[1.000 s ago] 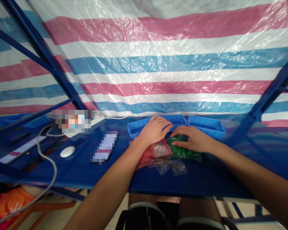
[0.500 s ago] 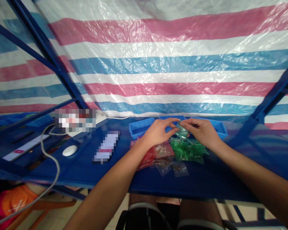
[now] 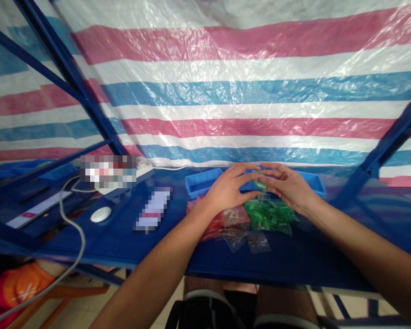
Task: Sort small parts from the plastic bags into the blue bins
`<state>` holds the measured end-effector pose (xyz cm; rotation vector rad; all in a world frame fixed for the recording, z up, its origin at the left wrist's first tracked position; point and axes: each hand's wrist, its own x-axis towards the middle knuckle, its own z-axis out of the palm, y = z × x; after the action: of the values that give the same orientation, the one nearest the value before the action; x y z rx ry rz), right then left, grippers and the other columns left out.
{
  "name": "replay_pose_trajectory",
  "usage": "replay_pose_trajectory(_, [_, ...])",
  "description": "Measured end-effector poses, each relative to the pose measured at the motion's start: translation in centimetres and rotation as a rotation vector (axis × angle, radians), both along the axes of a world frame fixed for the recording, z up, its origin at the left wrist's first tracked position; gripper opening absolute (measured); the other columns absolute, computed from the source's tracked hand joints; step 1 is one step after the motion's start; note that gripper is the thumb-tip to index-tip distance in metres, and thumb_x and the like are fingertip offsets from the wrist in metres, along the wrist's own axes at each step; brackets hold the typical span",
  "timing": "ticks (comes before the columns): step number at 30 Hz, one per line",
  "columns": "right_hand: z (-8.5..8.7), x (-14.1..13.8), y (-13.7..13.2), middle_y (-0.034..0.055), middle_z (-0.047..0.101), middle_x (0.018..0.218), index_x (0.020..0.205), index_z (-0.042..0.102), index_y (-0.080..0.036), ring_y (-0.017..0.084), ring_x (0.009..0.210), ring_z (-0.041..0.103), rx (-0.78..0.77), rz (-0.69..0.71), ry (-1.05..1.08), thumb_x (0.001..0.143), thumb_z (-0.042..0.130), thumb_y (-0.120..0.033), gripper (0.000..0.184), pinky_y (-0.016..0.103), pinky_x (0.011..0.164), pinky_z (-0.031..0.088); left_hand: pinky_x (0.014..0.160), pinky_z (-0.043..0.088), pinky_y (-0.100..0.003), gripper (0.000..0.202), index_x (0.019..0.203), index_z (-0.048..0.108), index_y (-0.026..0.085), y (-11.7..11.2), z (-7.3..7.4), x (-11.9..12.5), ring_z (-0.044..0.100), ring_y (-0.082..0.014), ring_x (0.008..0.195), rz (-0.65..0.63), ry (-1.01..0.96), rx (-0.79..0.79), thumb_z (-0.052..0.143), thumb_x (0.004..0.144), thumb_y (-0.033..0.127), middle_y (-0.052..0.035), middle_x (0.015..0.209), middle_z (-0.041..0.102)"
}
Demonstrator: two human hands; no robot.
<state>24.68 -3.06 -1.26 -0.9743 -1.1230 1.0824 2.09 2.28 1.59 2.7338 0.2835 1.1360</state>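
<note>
Between my two hands, above the piles, is a small greenish clear plastic bag (image 3: 260, 183). My right hand (image 3: 291, 186) pinches the bag by its right side between thumb and fingers. From the left, my left hand (image 3: 231, 188) reaches over with its thumb and fingers spread apart around the bag; whether a fingertip touches it I cannot tell. Below my hands lie a heap of green plastic bags (image 3: 272, 215) and a heap of red plastic bags (image 3: 214, 226). Clear small bags (image 3: 258, 241) with thin brownish pieces lie at the front of the heaps.
Behind my hands stand a blue bin (image 3: 199, 183) and another blue bin (image 3: 317, 183), with a third partly hidden between them. A blurred phone-shaped object (image 3: 153, 209), a white mouse (image 3: 100, 214) and a cable (image 3: 80, 233) are to the left. An orange sleeve (image 3: 27, 281) shows at lower left.
My left thumb and fingers have spread apart from their pinch at the bag. My right hand has turned slightly, and the bag looks more bunched up and covered by fingers.
</note>
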Motion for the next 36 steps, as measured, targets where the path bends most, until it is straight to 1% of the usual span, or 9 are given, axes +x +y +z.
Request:
replay_pose_trajectory(3, [0.1,-0.3,-0.2,0.0053,0.081,0.105,0.1,0.081,-0.024,0.019,0.085,0.075,-0.037,0.036,0.018,0.07,0.1,-0.047,0.041,0.032,0.075,0.065,0.112,0.056,-0.045,0.023,0.125,0.075,0.026,0.3,-0.2,-0.1,0.07,-0.0233,0.124,0.007,0.025,-0.007,0.065,0.105,0.033,-0.0087,0.129,0.075])
replay_pose_trajectory(8, [0.6,-0.4,-0.5,0.0088,0.08,0.099,0.098,0.082,-0.022,0.024,0.088,0.078,-0.043,0.118,-0.014,0.088,0.083,-0.061,0.04,0.036,0.076,0.067,0.101,0.06,-0.04,0.022,0.121,0.075,0.023,0.0,0.0,0.1,0.075,-0.0208,0.109,0.082,-0.07,-0.074,0.06,0.109,0.033,-0.0073,0.116,0.08])
replay_pose_trajectory(14, [0.3,-0.4,-0.5,0.0016,0.078,0.084,0.105,0.078,-0.024,0.018,0.067,0.071,0.04,0.115,-0.178,0.078,0.094,-0.051,0.041,0.031,0.064,0.058,0.089,0.061,-0.035,0.032,0.134,0.067,0.023,-0.2,0.1,0.3,0.075,-0.0181,0.093,0.177,-0.121,-0.176,0.065,0.106,0.037,-0.0053,0.107,0.079])
replay_pose_trajectory(19, [0.2,0.0,-0.4,-0.0039,0.072,0.076,0.122,0.074,-0.027,0.011,0.053,0.057,-0.03,0.075,-0.056,0.076,0.095,-0.048,0.055,0.026,0.052,0.046,0.115,0.054,-0.051,0.048,0.14,0.066,0.028,-0.4,0.1,0.2,0.063,-0.0292,0.137,0.104,-0.067,-0.042,0.077,0.097,0.044,-0.0132,0.146,0.064])
replay_pose_trajectory(22, [0.2,0.2,-0.3,-0.0033,0.07,0.077,0.122,0.076,-0.026,0.01,0.053,0.054,-0.08,0.085,0.028,0.074,0.097,-0.044,0.055,0.027,0.052,0.048,0.121,0.049,-0.055,0.054,0.136,0.069,0.031,-0.4,0.1,0.1,0.058,-0.0307,0.143,0.053,-0.01,0.018,0.086,0.087,0.046,-0.0106,0.15,0.063])
replay_pose_trajectory(25, [0.1,0.2,-0.1,-0.0024,0.069,0.075,0.11,0.081,-0.024,0.009,0.053,0.052,-0.119,0.096,0.083,0.073,0.098,-0.042,0.044,0.026,0.052,0.049,0.117,0.053,-0.049,0.04,0.133,0.071,0.028,-0.1,-0.1,0.1,0.066,-0.0264,0.131,0.021,0.008,0.027,0.079,0.095,0.041,-0.0089,0.136,0.072])
replay_pose_trajectory(28, [0.3,0.0,-0.3,-0.0017,0.066,0.068,0.104,0.082,-0.022,0.01,0.054,0.052,-0.15,0.139,0.114,0.082,0.092,-0.048,0.036,0.026,0.053,0.05,0.108,0.058,-0.043,0.023,0.125,0.075,0.025,0.0,-0.2,0.1,0.072,-0.0226,0.12,0.057,-0.017,0.001,0.064,0.106,0.033,-0.0084,0.126,0.077])
replay_pose_trajectory(33, [1.1,-0.3,-0.8,0.0057,0.078,0.091,0.098,0.08,-0.021,0.012,0.059,0.059,-0.107,0.187,0.013,0.087,0.085,-0.059,0.039,0.029,0.056,0.052,0.099,0.061,-0.038,0.026,0.129,0.071,0.023,-0.2,-0.2,0.1,0.075,-0.0201,0.106,0.147,-0.108,-0.103,0.062,0.107,0.033,-0.0074,0.116,0.079])
replay_pose_trajectory(36, [1.1,-0.2,-0.9,0.0018,0.073,0.08,0.088,0.076,-0.022,0.013,0.057,0.058,-0.052,0.15,-0.103,0.08,0.091,-0.055,0.038,0.028,0.054,0.048,0.094,0.062,-0.036,0.039,0.142,0.063,0.023,-0.3,-0.2,0.2,0.074,-0.0176,0.094,0.162,-0.138,-0.139,0.066,0.105,0.034,-0.0059,0.111,0.078])
